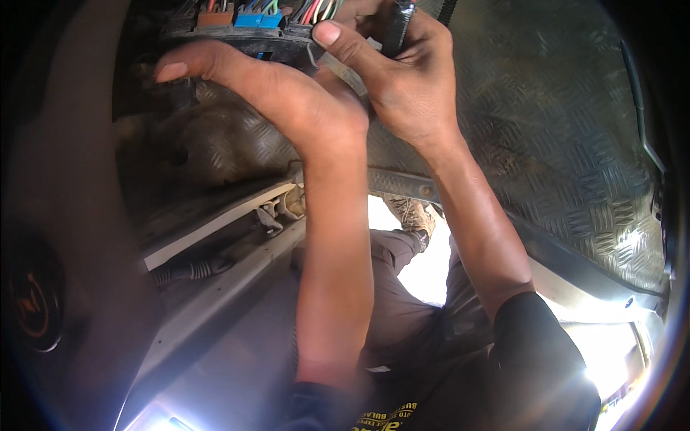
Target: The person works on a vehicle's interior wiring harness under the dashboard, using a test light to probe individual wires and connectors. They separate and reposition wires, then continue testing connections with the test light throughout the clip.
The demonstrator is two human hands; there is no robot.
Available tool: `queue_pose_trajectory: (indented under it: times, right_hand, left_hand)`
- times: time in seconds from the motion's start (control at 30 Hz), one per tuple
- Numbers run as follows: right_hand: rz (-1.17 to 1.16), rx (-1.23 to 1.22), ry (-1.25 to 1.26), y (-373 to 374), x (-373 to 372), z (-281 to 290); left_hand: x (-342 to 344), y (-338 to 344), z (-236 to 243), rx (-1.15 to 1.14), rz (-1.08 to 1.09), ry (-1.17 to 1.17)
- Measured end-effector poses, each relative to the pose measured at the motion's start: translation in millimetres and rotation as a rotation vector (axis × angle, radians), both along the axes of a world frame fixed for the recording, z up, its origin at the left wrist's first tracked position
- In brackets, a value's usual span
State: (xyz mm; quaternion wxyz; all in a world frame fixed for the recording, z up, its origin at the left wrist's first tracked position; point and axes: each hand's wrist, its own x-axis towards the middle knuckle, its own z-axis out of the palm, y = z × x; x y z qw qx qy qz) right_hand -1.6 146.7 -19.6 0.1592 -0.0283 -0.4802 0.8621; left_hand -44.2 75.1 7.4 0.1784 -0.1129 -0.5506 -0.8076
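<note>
At the top edge is a black connector block (237, 44), with a brown plug (215, 18), a blue plug (259, 19) and coloured wires (320, 10). My left hand (280, 90) supports it from the near side. Its thumb stretches left along the lower edge, and its fingers are hidden under the block. My right hand (410, 86) is closed at the block's right end, its thumb tip beside the wires. A shiny black tube-shaped piece (398, 29) lies in its grasp; whether it is a tool or a taped harness I cannot tell. The right fingertips are partly hidden.
Dark tread-patterned floor matting (553, 136) spreads to the right. A metal door sill (402, 184) crosses below the hands. A pale-edged door (215, 223) with a hinge (269, 217) and a corrugated sleeve (190, 271) is at left. A dark steering wheel hub (36, 309) fills the left rim.
</note>
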Motion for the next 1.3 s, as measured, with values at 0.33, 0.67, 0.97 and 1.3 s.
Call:
queue_pose_trajectory:
  times: [0.33,0.67,0.97,1.3]
  right_hand:
    - [-0.501,-0.238,-0.094,23,6,35]
    - [-0.343,-0.196,-0.124,23,28,86]
    - [-0.264,-0.141,0.398,7,16,40]
    - [-0.713,0.674,0.584,15,-2,28]
  left_hand:
    - [5,-3,13,0.1,-0.171,-0.04]
    - [15,-6,19,0.244,-0.252,-0.043]
    - [22,2,25,0.19,-0.125,-0.072]
    - [19,1,26,0.156,-0.083,-0.089]
